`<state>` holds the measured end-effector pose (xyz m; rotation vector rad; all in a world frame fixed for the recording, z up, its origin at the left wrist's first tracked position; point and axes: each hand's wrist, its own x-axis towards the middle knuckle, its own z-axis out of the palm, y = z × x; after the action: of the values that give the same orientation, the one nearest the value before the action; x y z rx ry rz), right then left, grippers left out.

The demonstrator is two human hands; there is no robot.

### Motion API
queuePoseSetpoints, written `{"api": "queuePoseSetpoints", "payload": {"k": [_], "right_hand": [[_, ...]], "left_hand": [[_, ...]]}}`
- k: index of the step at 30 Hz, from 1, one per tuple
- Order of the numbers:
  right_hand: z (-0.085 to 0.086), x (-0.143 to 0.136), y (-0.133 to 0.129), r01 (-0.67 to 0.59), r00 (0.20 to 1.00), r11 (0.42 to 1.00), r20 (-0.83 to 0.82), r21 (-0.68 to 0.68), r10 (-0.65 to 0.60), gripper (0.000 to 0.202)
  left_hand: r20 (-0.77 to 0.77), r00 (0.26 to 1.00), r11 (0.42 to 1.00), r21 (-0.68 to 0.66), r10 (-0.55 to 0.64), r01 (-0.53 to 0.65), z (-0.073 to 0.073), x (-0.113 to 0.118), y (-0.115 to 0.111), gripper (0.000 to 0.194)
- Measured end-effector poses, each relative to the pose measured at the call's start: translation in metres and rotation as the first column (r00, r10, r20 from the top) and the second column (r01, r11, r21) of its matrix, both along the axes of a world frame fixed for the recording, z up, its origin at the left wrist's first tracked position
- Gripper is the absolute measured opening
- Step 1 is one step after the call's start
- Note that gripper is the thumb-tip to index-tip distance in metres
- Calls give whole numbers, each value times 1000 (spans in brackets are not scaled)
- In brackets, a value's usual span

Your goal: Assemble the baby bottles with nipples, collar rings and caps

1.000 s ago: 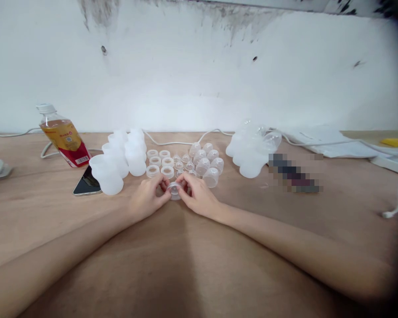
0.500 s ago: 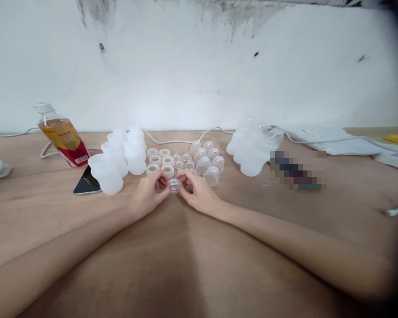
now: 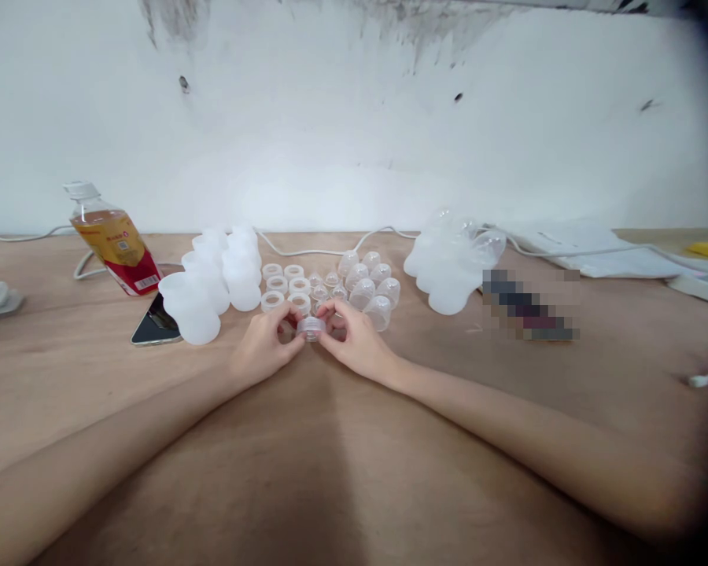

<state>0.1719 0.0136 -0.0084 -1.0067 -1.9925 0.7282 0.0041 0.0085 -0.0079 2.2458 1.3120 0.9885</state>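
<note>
Between my two hands is a clear plastic collar ring (image 3: 311, 328), low over the table. My left hand (image 3: 270, 336) pinches its left side with thumb and fingers. On the opposite side, my right hand (image 3: 354, 338) grips it the same way. Just behind my fingers stand two columns of whitish collar rings (image 3: 273, 300). Beside them are small clear bottle nipples (image 3: 331, 280), partly hidden by my right hand. Several clear dome caps (image 3: 378, 312) stand in rows to the right.
Frosted white bottles (image 3: 199, 318) stand at left, by a phone (image 3: 152, 324) and a drink bottle (image 3: 121, 248). Frosted bottles with clear domes (image 3: 448, 291) are grouped at right, near a pixelated dark object (image 3: 525, 306). A white cable (image 3: 307, 253) runs along the wall.
The clear ring's two layers look closer together between my fingers than before. Both hands keep their grip and have hardly moved. The view has shifted slightly.
</note>
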Motion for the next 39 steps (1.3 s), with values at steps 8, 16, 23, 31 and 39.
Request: {"api": "queuePoseSetpoints", "payload": {"k": [8,16,23,31,39], "right_hand": [[-3,1,2,-18,1000,999,11,-51,19,15],[-4,0,3,10,1000,995,19,-102,-8,17],[-4,-2,4,47,998,997,54,-65,-43,16],[-3,0,5,-1,998,994,66,-113,9,15],[-5,-3,7,21,997,994,73,-103,-13,16]], "left_hand": [[-5,1000,1000,-4,7,-7,0,1,0,6],[-66,998,1000,-12,22,-23,0,3,1,7],[-74,997,999,-23,28,-29,1,4,1,6],[-45,999,999,-33,2,-3,-1,0,2,11],[-88,995,999,-34,39,-42,0,3,2,8]]}}
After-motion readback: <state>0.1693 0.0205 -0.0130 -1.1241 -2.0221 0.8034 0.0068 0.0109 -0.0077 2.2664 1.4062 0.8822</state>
